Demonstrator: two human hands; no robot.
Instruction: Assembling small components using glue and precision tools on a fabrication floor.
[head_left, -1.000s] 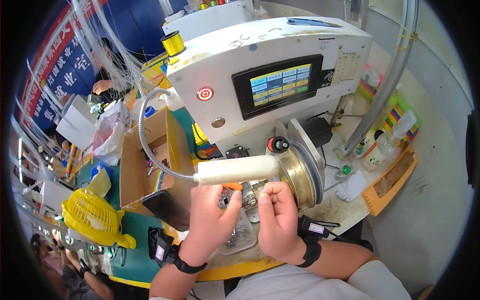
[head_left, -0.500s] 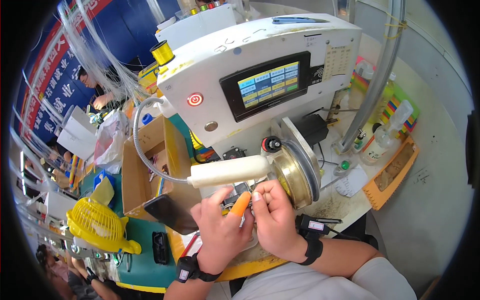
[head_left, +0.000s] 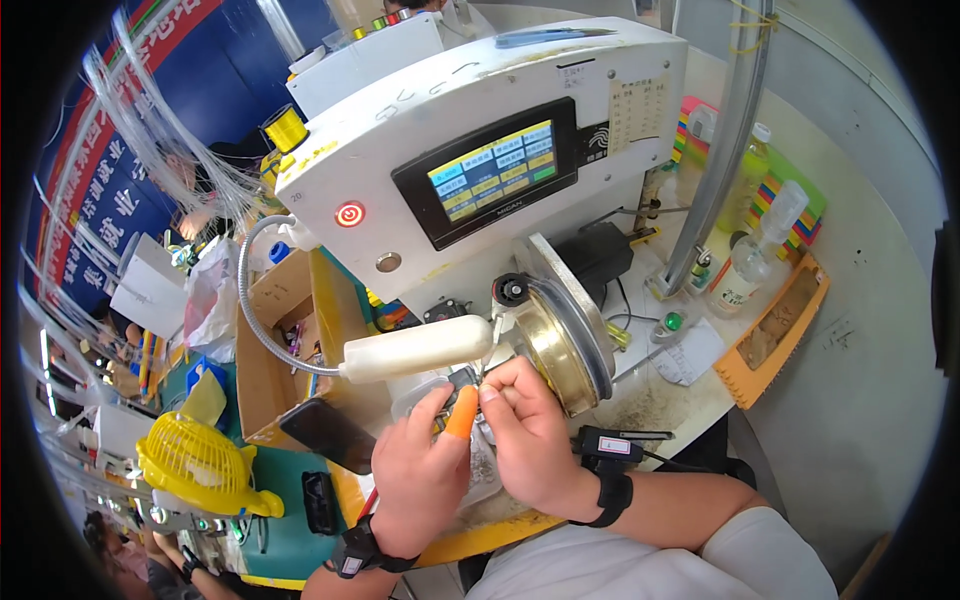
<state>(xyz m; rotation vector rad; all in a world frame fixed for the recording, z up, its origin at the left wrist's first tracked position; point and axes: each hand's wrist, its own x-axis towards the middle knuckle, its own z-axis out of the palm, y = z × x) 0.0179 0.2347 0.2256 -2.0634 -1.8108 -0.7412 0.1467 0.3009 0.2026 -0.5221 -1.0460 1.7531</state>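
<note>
crowded surface (head_left: 690,400) below machine; small part pinched by both hands, left hand (head_left: 425,470) and right hand (head_left: 530,430); best kept steady near brass wheel (head_left: 560,350).

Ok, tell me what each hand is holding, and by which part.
Both hands meet at a small part by the brass wheel. The left hand, orange finger cot on one finger, and right hand pinch it; the exact hold is hidden.

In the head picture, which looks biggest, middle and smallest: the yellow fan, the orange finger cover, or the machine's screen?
1. Screen
2. Yellow fan, nearly as big, so unsure
3. Orange finger cover, on the left hand
</note>
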